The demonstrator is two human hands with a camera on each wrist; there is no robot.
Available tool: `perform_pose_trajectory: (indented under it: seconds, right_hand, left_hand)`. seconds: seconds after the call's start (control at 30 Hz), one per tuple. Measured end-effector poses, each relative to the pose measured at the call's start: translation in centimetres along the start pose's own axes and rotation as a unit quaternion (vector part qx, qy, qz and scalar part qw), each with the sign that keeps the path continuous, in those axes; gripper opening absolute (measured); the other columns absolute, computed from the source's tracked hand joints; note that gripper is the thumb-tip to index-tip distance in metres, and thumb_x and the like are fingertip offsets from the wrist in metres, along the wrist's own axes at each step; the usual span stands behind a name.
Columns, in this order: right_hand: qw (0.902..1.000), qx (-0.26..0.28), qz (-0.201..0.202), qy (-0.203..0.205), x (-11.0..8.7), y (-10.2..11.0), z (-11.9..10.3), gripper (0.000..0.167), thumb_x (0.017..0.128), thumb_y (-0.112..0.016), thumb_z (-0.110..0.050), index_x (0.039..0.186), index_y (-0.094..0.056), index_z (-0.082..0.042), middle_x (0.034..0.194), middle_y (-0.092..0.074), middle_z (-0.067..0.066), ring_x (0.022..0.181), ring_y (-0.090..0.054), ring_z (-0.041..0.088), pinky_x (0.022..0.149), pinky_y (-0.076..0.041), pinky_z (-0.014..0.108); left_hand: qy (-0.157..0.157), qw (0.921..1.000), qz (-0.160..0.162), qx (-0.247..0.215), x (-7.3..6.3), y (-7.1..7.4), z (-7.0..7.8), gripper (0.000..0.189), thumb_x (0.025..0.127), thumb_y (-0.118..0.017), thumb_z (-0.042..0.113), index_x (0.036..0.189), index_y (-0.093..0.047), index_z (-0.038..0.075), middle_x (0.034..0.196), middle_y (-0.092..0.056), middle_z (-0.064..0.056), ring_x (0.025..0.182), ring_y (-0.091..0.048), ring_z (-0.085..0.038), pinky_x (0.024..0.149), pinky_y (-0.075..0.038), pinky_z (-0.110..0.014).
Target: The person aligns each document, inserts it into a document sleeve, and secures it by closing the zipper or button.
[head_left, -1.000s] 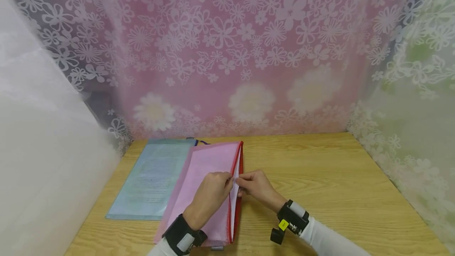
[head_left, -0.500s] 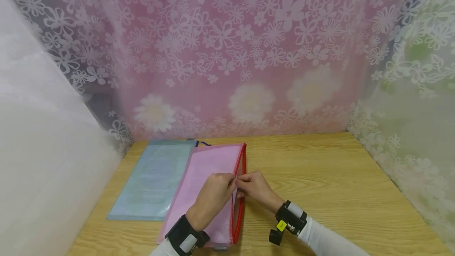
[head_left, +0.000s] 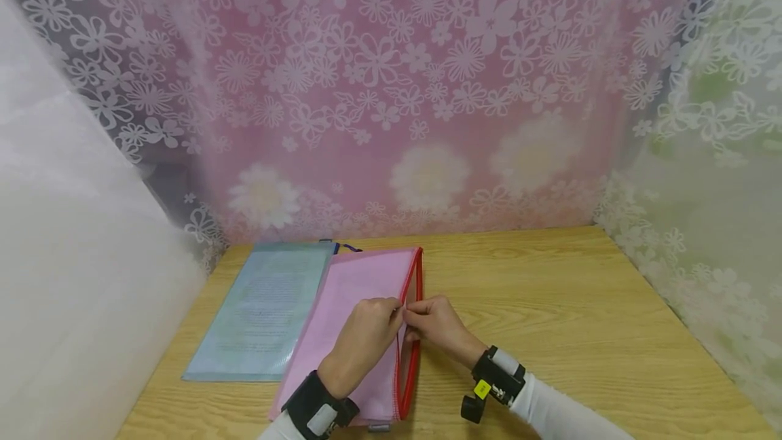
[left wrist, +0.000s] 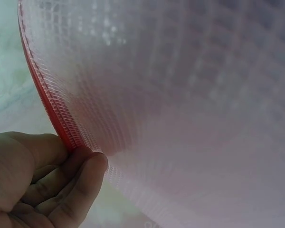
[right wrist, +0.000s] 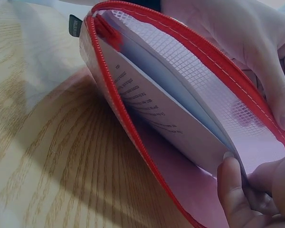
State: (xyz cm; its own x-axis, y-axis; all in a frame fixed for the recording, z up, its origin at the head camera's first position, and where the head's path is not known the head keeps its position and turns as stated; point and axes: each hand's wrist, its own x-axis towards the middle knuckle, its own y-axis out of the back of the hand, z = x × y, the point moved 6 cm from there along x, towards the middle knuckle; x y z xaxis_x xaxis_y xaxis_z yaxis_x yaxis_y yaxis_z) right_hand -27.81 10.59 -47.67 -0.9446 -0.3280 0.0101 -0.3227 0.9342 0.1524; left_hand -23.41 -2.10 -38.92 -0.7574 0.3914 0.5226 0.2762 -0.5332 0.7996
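Observation:
A pink mesh zipper pouch [head_left: 360,277] with red zipper edging lies on the table, its mouth gaping to the right. My left hand [head_left: 362,335] pinches the upper zipper edge; in the left wrist view the fingertips [left wrist: 97,164] grip the red rim. Inside the pouch, in the right wrist view, are printed paper sheets [right wrist: 156,107], partly fanned apart. My right hand [head_left: 441,328] reaches into the mouth and pinches the near edge of the sheets between thumb [right wrist: 230,185] and fingers. Most of the sheets are hidden by the pouch in the head view.
Left of the pink pouch lies a blue zipper pouch [head_left: 263,311] with printed paper inside, its right side by the pink one. The wooden table [head_left: 519,290] extends to the right. Flowered sheeting [head_left: 415,87] hangs at the back and sides.
The white sheets that showed along the mouth have gone deeper into the pouch. The mouth gapes wider, and the pouch has shifted slightly right. Both hands keep nearly the same place.

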Motion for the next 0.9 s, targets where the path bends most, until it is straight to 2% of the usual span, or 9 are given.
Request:
perform_pose_trajectory:
  seconds: [0.2,0.53,0.9]
  right_hand:
    - [0.9999,-0.009,-0.001,0.013,-0.09,-0.19,-0.08,0.022,0.100,-0.059,-0.003,0.098,-0.075,0.012,0.078,-0.069,0.004,0.062,-0.065,0.006,0.060,-0.057,0.021]
    - [0.9999,-0.002,-0.004,0.011,-0.14,-0.36,-0.07,0.024,0.100,-0.057,-0.002,0.098,-0.076,0.012,0.086,-0.074,0.011,0.072,-0.069,0.013,0.066,-0.062,0.033]
    - [1.0000,-0.002,0.001,0.003,0.21,-0.31,0.45,0.024,0.100,-0.058,-0.003,0.094,-0.076,0.012,0.082,-0.074,0.009,0.071,-0.068,0.012,0.066,-0.063,0.033]
  left_hand:
    - [-0.001,1.0000,0.003,-0.003,-0.16,-0.14,0.07,0.023,0.092,-0.072,0.005,0.070,-0.069,0.010,0.057,-0.045,0.010,0.055,-0.042,0.000,0.051,-0.035,-0.012]
    - [-0.005,0.9999,0.008,-0.006,-0.11,-0.25,0.21,0.020,0.091,-0.072,0.003,0.072,-0.071,0.010,0.058,-0.055,0.007,0.056,-0.043,0.000,0.052,-0.037,-0.012]
    - [-0.005,0.9999,0.009,-0.004,-0.03,-0.40,0.32,0.016,0.090,-0.073,0.003,0.075,-0.072,0.009,0.062,-0.062,0.005,0.056,-0.049,-0.001,0.053,-0.040,-0.013]
